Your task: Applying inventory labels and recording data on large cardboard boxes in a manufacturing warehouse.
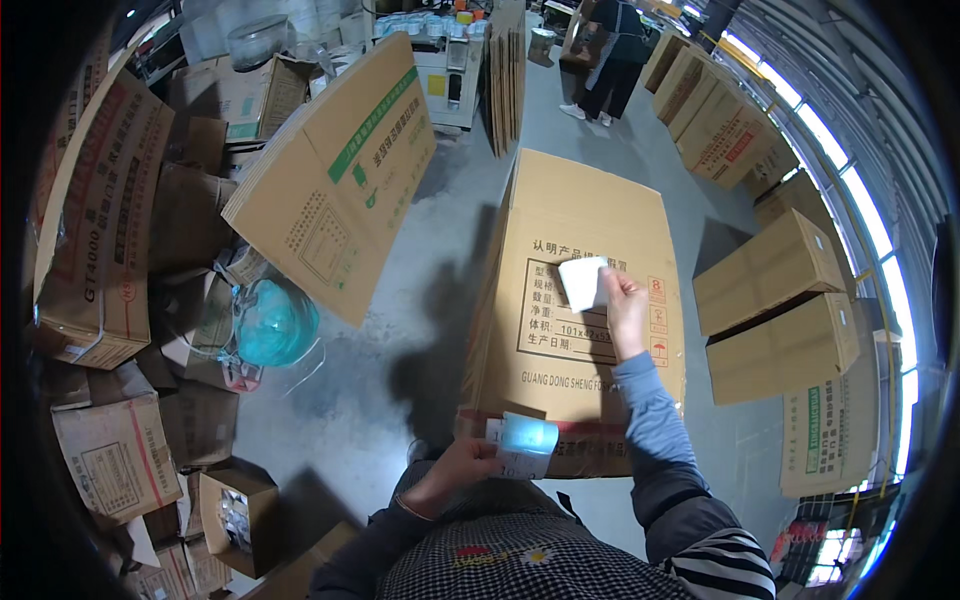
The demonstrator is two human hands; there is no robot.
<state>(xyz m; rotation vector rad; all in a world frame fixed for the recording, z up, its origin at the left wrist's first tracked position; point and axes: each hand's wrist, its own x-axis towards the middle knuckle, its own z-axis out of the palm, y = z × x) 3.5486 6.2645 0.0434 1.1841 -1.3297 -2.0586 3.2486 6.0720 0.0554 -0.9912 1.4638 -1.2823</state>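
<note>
A large flattened cardboard carton with black print lies in front of me, its face upward. My right hand is over its printed face, pinching a small white label by the right edge. The label covers part of the printed box; whether it touches the cardboard I cannot tell. At the carton's near edge, my left hand grips a curled strip of labels with a shiny blue side and white printed parts. Its fingers are partly behind the strip.
Flat cartons lean in a stack at the left, with a teal plastic bag below them. Used boxes pile up along the left side. More cartons stand at the right. A person in dark clothes is at the back.
</note>
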